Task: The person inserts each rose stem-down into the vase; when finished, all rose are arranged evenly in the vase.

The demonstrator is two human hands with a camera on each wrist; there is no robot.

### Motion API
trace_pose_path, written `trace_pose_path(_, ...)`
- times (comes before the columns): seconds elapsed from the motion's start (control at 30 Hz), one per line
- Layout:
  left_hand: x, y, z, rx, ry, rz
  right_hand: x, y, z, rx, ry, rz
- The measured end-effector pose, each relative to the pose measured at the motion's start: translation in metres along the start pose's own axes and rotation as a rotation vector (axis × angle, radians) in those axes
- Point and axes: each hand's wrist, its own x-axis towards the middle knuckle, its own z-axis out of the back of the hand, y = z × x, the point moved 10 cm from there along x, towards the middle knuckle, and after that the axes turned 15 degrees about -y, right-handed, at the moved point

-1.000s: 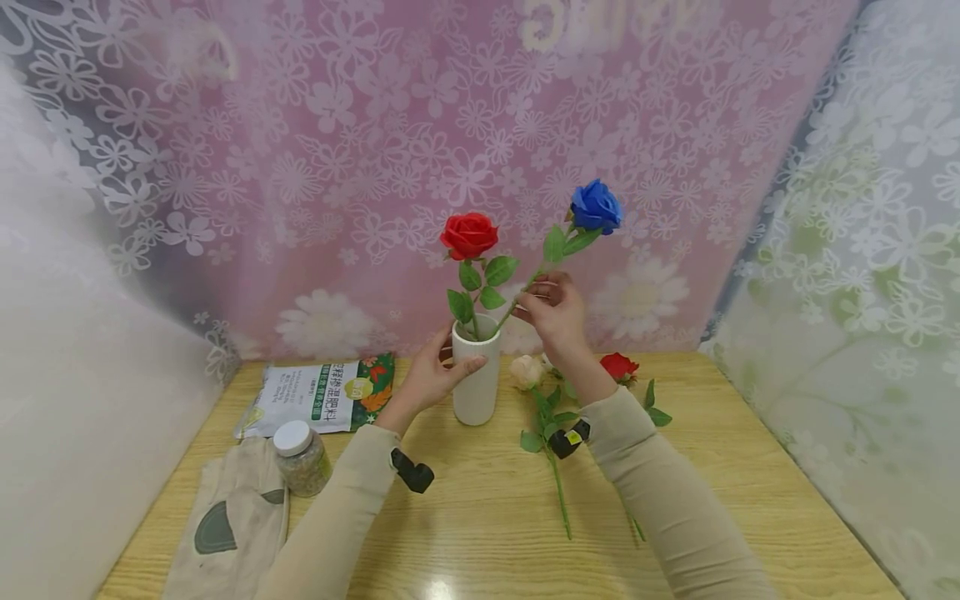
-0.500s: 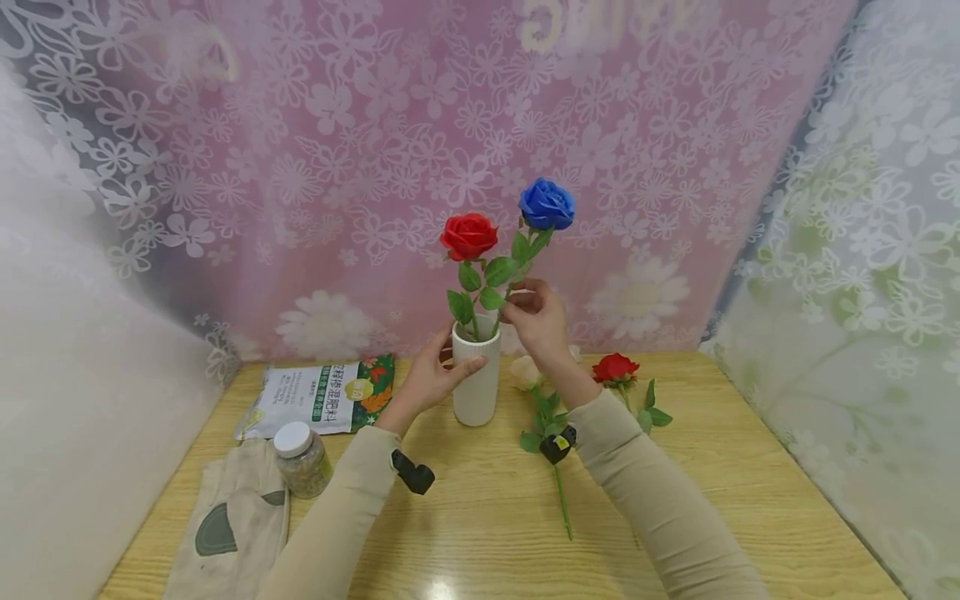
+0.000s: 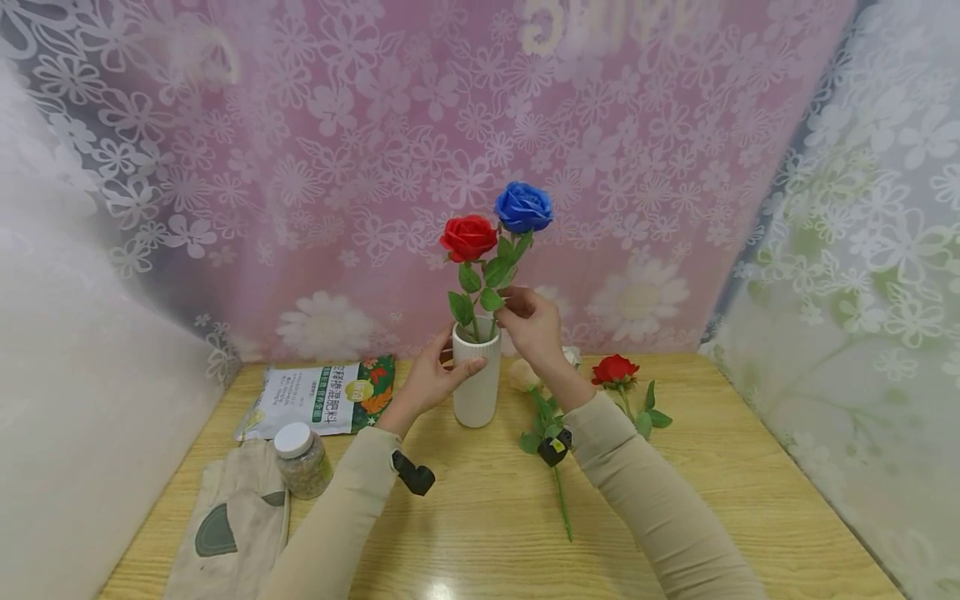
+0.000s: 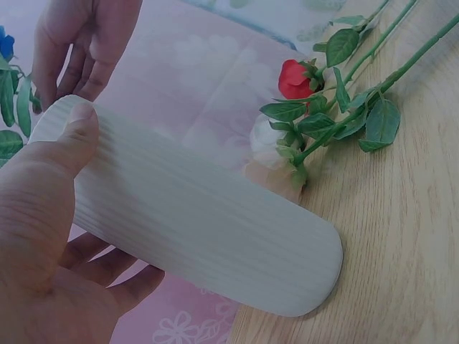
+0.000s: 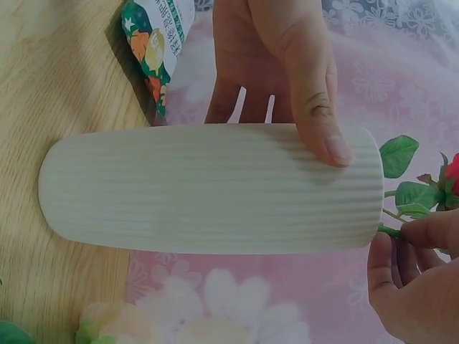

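Left hand wrapped partway round the upper part of the white vase, thumb on the near side, fingers on the far side, slightly spread. Right hand was closed in a pinch, thumb and fingertips on the green stem of the blue rose, right at the vase rim. Vase stood upright on the counter; the standing red rose was in it, blue bloom just beside and a bit higher, leaves overlapping. Versus one second earlier: blue rose had leaned far out to the right, well apart from the red bloom; now it was nearer upright and close to it. Right hand had shifted left and slightly lower, toward the rim. Left hand, vase and standing red rose kept about the same place. Loose red rose showed more, less covered by the right sleeve. Cream rose lay right of the vase, partly behind the right arm; printed bag, lidded jar and gloves lay or stood to the left.
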Motion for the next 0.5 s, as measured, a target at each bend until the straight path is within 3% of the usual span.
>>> trace_pose_path(0.2, -0.001, -0.001, 0.000, -0.002, 0.001, -0.002, -0.002, 0.000, 0.003, -0.081, -0.006, 0.032)
trace_pose_path(0.33, 0.000, 0.000, 0.001, 0.005, 0.001, -0.002, -0.005, -0.005, 0.009, -0.124, -0.016, 0.001)
trace_pose_path(0.5, 0.001, 0.002, 0.001, 0.002, 0.002, 0.005, -0.008, -0.017, 0.011, -0.188, 0.037, -0.039)
